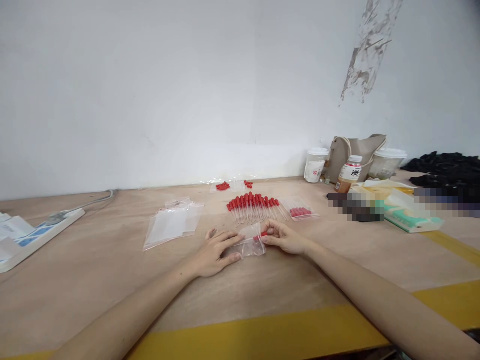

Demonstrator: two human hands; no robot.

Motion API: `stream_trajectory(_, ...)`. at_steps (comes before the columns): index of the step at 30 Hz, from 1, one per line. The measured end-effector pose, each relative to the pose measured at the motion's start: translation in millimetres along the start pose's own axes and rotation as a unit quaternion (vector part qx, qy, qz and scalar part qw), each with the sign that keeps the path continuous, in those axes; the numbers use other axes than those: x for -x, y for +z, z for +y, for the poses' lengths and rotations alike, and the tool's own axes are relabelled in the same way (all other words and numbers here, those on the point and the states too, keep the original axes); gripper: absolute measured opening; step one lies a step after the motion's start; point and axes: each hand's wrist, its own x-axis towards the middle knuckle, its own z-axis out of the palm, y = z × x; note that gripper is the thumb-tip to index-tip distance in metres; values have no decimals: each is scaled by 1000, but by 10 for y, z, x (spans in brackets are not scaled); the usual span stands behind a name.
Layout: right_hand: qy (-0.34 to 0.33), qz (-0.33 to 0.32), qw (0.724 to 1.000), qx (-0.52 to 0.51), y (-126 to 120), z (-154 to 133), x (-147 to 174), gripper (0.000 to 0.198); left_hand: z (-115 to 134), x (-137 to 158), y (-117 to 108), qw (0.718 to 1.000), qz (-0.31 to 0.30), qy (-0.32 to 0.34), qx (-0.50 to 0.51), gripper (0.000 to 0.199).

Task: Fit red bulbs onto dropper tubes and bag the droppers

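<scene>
On the wooden table in front of me lies a small clear zip bag [250, 246]. My left hand [218, 254] holds its left end, thumb below and fingers stretched over it. At the bag's right end my right hand [284, 238] pinches a small red cap-like piece [264, 234] between thumb and fingers. Some red shows at the bag's edge; I cannot tell whether it is inside. Just beyond both hands a fan of thin clear droppers with red bulb tops [252, 202] is laid out. Right of these is a zip bag with several red pieces [301, 212].
A stack of flat clear bags [174, 222] lies left of the droppers. Near the wall are two small piles of red pieces [222, 186] on clear plastic. A drink bottle [349, 175], a lidded cup [316, 166] and a tissue pack [412, 212] stand right. A white tray [45, 235] is far left.
</scene>
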Motion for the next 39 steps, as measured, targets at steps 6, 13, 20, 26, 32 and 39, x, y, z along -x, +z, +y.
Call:
stream_trajectory(6, 11, 15, 997, 77, -194, 20, 33, 29, -77, 80, -32, 999, -5, 15, 38, 42)
stream_trajectory(13, 11, 55, 995, 84, -166, 45, 14, 34, -91, 72, 0, 995, 57, 29, 75, 33)
stream_trajectory(20, 3, 46, 989, 141, -147, -31, 19, 39, -114, 86, -5, 994, 50, 9, 92, 32)
stream_trajectory(26, 112, 93, 987, 68, -99, -123, 68, 43, -156, 83, -15, 995, 51, 2, 82, 32)
stream_trajectory(32, 157, 102, 982, 34, -124, -116, 90, 54, -185, 84, -26, 995, 40, 6, 96, 32)
stream_trajectory(39, 122, 234, 934, 240, -507, -183, -58, 25, -230, 81, -6, 994, 36, 22, 105, 31)
